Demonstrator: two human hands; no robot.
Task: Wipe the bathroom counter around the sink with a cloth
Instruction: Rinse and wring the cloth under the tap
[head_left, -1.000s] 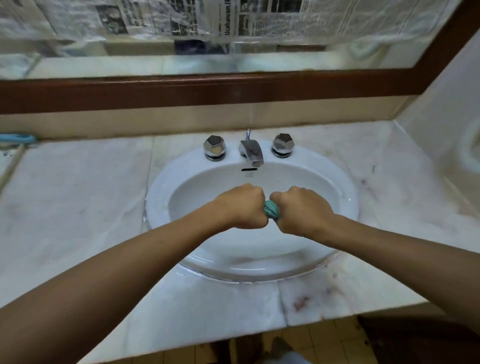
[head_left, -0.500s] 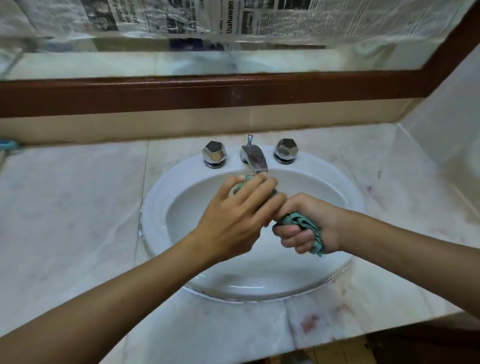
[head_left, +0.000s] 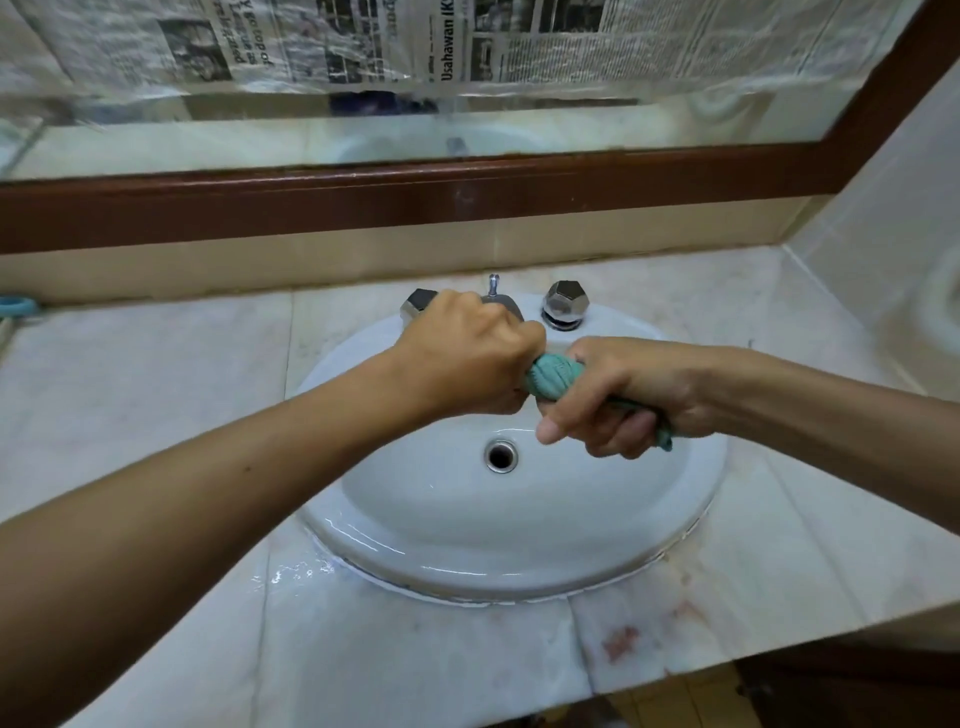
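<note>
A teal cloth (head_left: 555, 375) is twisted into a tight roll above the white oval sink (head_left: 467, 530). My left hand (head_left: 467, 358) grips one end of it in a fist. My right hand (head_left: 623, 400) grips the other end, and a tail of cloth sticks out past the heel of that hand. Both hands hover over the basin, just in front of the tap. The pale marble counter (head_left: 156, 395) surrounds the sink, with water drops near the sink's front left rim and reddish stains at the front right.
A chrome tap (head_left: 493, 296) and two faceted chrome knobs (head_left: 566, 306) stand behind the basin; my left hand partly hides the left knob. The drain (head_left: 501, 455) is open. A blue object (head_left: 18, 306) lies at the far left. A wood-framed mirror (head_left: 467, 130) rises behind.
My left hand went from open fingers over the cloth to a fist on its end. The cloth is again twisted tight between both hands, now closer to the tap.
</note>
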